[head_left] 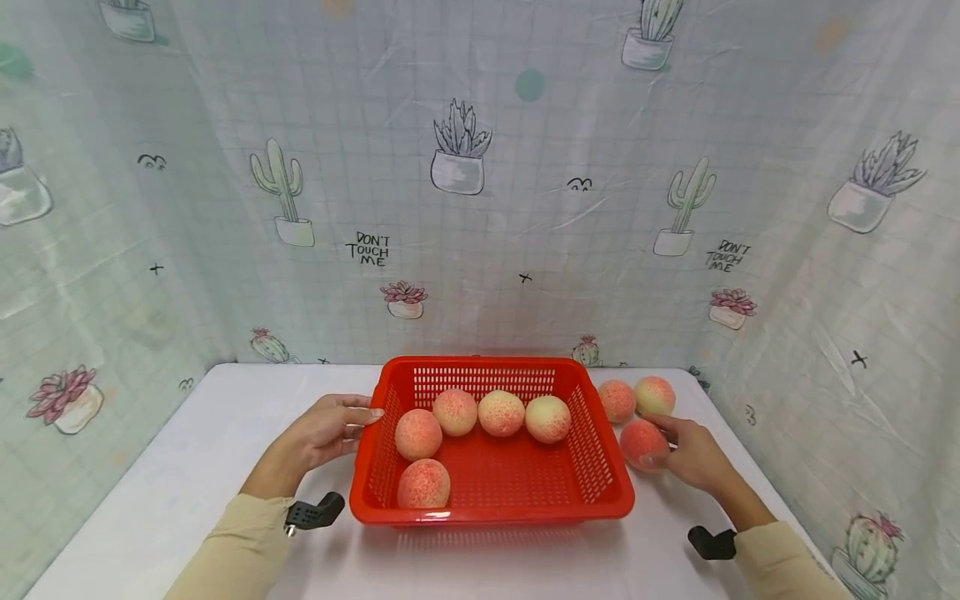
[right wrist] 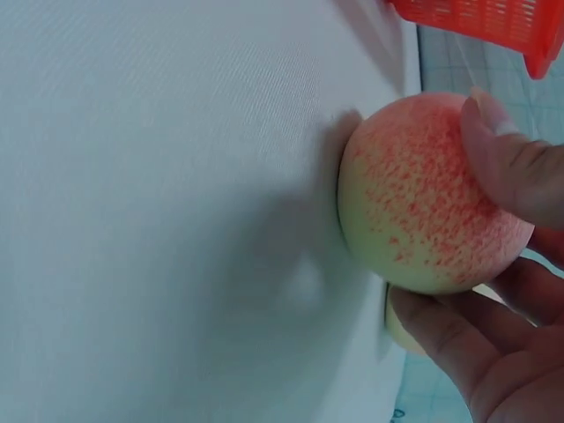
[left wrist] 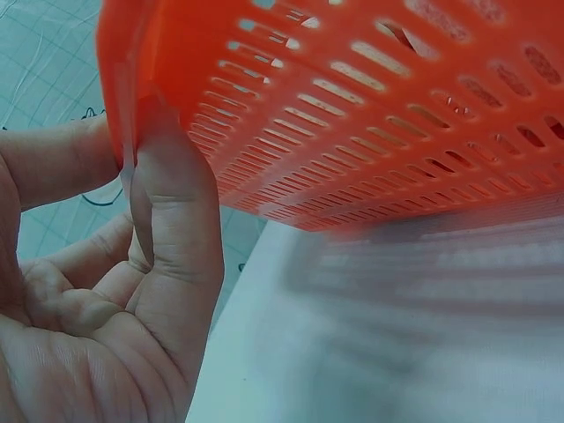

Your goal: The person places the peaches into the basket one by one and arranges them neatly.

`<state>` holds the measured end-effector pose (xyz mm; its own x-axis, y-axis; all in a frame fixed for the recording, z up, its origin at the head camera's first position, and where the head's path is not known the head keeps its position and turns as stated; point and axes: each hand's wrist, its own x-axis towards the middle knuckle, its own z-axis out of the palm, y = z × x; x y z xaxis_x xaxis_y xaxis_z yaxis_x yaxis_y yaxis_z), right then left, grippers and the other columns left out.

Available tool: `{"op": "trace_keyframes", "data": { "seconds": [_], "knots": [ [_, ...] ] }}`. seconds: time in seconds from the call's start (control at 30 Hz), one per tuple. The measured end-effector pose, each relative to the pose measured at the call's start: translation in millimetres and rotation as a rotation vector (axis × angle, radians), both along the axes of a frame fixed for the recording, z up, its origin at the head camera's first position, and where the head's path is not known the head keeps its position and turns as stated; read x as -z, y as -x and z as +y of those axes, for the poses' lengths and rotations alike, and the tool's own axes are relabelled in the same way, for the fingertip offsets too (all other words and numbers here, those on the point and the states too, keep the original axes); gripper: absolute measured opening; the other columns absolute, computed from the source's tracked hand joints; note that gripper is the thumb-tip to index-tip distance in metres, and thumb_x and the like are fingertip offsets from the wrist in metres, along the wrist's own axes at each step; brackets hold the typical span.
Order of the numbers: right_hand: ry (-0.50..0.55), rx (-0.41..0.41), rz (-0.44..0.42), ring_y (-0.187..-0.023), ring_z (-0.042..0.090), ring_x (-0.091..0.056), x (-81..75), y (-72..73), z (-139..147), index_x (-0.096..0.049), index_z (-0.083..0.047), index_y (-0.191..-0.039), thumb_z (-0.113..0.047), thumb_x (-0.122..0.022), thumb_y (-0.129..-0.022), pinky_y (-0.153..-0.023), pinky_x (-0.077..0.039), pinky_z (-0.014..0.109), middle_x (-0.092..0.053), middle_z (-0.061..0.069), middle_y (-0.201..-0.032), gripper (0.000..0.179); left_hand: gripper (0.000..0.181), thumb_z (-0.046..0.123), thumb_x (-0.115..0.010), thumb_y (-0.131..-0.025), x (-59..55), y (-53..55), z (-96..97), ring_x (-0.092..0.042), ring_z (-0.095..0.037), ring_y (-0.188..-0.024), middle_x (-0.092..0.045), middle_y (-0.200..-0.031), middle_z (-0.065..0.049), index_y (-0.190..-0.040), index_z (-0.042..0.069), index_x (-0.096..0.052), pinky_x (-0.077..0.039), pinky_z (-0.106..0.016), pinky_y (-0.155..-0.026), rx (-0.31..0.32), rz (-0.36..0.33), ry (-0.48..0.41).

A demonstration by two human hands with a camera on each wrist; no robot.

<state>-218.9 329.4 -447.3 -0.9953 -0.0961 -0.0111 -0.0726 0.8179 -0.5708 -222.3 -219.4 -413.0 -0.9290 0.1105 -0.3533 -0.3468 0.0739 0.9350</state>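
A red plastic basket (head_left: 525, 515) with slotted walls holds several peaches, pale yellow with a red blush. My left hand (head_left: 326, 433) pinches its left rim, thumb on the inner side in the head view and fingers outside; the left wrist view shows the slotted wall (left wrist: 352, 115) close by. To the right of the basket, my right hand (head_left: 697, 454) grips a redder peach (head_left: 641, 444). In the right wrist view the thumb lies on one side of this peach (right wrist: 414, 194) and the fingers on the other, close over the white tabletop.
Two more peaches, a red one (head_left: 617, 402) and a yellowish one (head_left: 657, 393), lie on the white table (head_left: 180, 467) just beyond the right hand. Behind the table and at both sides hangs a patterned curtain (head_left: 517, 233).
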Motion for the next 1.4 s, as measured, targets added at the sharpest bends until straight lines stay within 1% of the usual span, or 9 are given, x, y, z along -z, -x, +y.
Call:
{"op": "trace_keyframes", "data": {
  "seconds": [0.13,0.33,0.4,0.53,0.63,0.73,1.03,1.13,1.4],
  "knots": [
    [-0.012,0.026,0.003,-0.126,0.051,-0.061,-1.5,-2.5,-2.6,-0.052,0.006,-0.147,-0.001,-0.077,-0.084,-0.093,-0.062,0.055,-0.062,0.03,-0.14,0.068,0.056,0.019,-0.071,-0.099,0.0,-0.7,0.9,-0.071,-0.019,-0.09,-0.073,-0.116,-0.012,-0.145,-0.006,-0.049,-0.066,-0.036,-0.082,0.005,0.001,0.002],
    [-0.017,-0.002,0.033,-0.115,0.043,-0.066,-3.9,0.7,-4.2,-0.056,0.007,-0.143,0.004,-0.073,-0.081,-0.088,-0.063,0.051,-0.067,0.029,-0.132,0.065,0.054,0.018,-0.071,-0.099,1.5,-4.3,0.4,-0.072,-0.02,-0.09,-0.074,-0.113,-0.01,-0.144,-0.005,-0.051,-0.066,-0.037,-0.082,-0.008,0.01,-0.012],
    [-0.025,-0.006,0.036,-0.115,0.042,-0.066,-4.9,0.1,-3.5,-0.056,0.007,-0.143,0.004,-0.073,-0.081,-0.087,-0.064,0.05,-0.067,0.029,-0.131,0.064,0.054,0.019,-0.071,-0.099,1.3,-4.2,1.7,-0.072,-0.02,-0.09,-0.074,-0.115,-0.011,-0.144,-0.005,-0.051,-0.066,-0.037,-0.083,0.002,0.015,-0.014],
    [-0.015,-0.009,0.036,-0.119,0.046,-0.065,-9.9,-4.2,-2.4,-0.055,0.007,-0.144,0.002,-0.075,-0.083,-0.087,-0.064,0.05,-0.066,0.029,-0.134,0.064,0.054,0.019,-0.071,-0.099,1.0,-2.6,3.7,-0.072,-0.02,-0.09,-0.074,-0.115,-0.011,-0.143,-0.005,-0.051,-0.066,-0.037,-0.083,0.009,0.017,-0.01],
    [0.016,-0.019,0.05,-0.121,0.049,-0.064,-17.5,-7.2,-3.6,-0.055,0.007,-0.144,-0.001,-0.077,-0.084,-0.087,-0.064,0.052,-0.066,0.03,-0.134,0.064,0.054,0.019,-0.07,-0.099,0.3,-1.2,3.2,-0.072,-0.02,-0.09,-0.074,-0.113,-0.01,-0.144,-0.005,-0.051,-0.066,-0.037,-0.082,0.006,0.022,-0.008],
    [0.04,-0.029,0.061,-0.12,0.049,-0.065,-25.9,-10.5,-5.5,-0.056,0.007,-0.143,-0.003,-0.079,-0.085,-0.087,-0.064,0.053,-0.066,0.029,-0.134,0.063,0.054,0.018,-0.07,-0.1,-1.0,-0.4,1.8,-0.072,-0.02,-0.09,-0.074,-0.111,-0.009,-0.144,-0.006,-0.05,-0.066,-0.036,-0.082,0.008,0.021,-0.011],
    [0.099,-0.073,0.082,-0.118,0.048,-0.067,-49.5,-19.7,-5.0,-0.057,0.009,-0.14,-0.002,-0.077,-0.086,-0.084,-0.065,0.048,-0.067,0.029,-0.131,0.059,0.056,0.019,-0.07,-0.099,-1.8,0.5,-0.9,-0.072,-0.019,-0.09,-0.075,-0.111,-0.007,-0.144,-0.006,-0.05,-0.066,-0.034,-0.083,0.029,0.01,-0.017],
    [0.117,-0.082,0.083,-0.119,0.049,-0.067,-56.8,-22.0,-5.3,-0.056,0.01,-0.141,-0.002,-0.077,-0.086,-0.085,-0.065,0.048,-0.065,0.031,-0.133,0.06,0.055,0.018,-0.07,-0.099,-1.8,0.2,-0.6,-0.072,-0.019,-0.09,-0.075,-0.111,-0.008,-0.144,-0.006,-0.05,-0.066,-0.035,-0.083,0.021,0.004,-0.02],
    [0.105,-0.05,0.055,-0.12,0.051,-0.065,-79.4,-29.9,-10.1,-0.051,0.009,-0.146,-0.004,-0.079,-0.086,-0.086,-0.065,0.051,-0.061,0.033,-0.139,0.067,0.055,0.019,-0.071,-0.099,-1.2,-1.6,0.0,-0.072,-0.02,-0.091,-0.075,-0.113,-0.008,-0.144,-0.005,-0.05,-0.066,-0.036,-0.083,0.015,0.005,-0.012]
  ]
}}
